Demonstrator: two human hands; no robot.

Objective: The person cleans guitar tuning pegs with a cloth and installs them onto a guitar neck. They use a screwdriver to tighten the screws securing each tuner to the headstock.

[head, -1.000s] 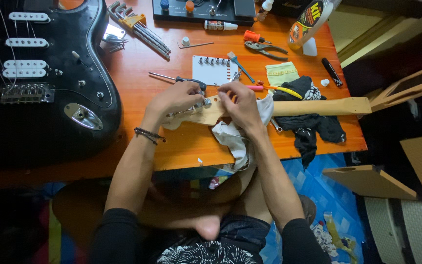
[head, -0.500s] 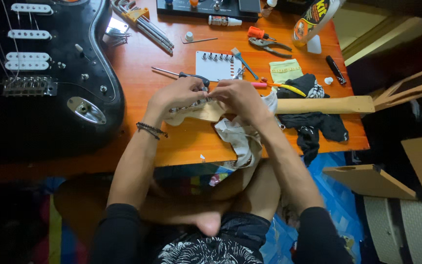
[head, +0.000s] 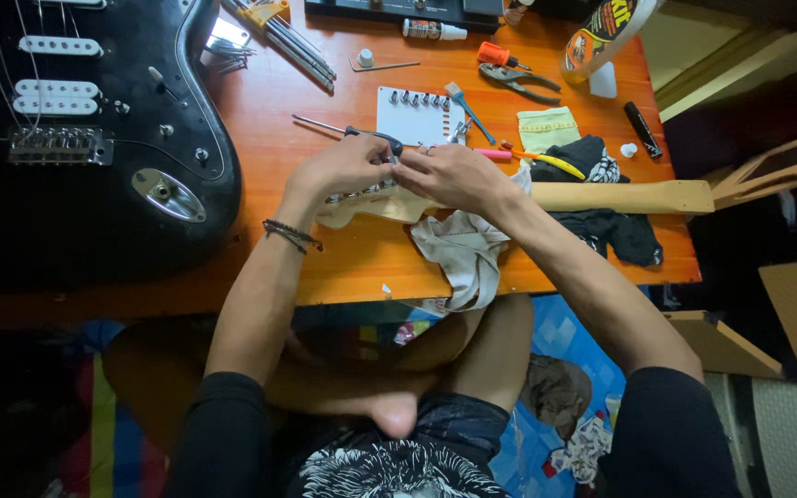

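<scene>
A pale wooden guitar neck (head: 620, 196) lies across the orange table (head: 260, 129), its headstock (head: 371, 205) under both hands. My left hand (head: 343, 168) rests on the headstock, fingers curled over the tuner area. My right hand (head: 454, 175) is pressed close beside it, fingertips pinched at the same spot; what it pinches is hidden. A white rag (head: 463, 249) lies under the neck and hangs over the table's front edge.
A black electric guitar body (head: 94, 138) fills the left of the table. Behind the hands lie a screwdriver (head: 352, 132), a white card holding screws (head: 412, 115), pliers (head: 518, 81), a brush, a yellow cloth (head: 546, 127), a dark cloth (head: 601, 226) and a spray can (head: 601, 32).
Both hands have drawn closer together over the headstock, and the view has shifted slightly. The neck and rag stay where they were.
</scene>
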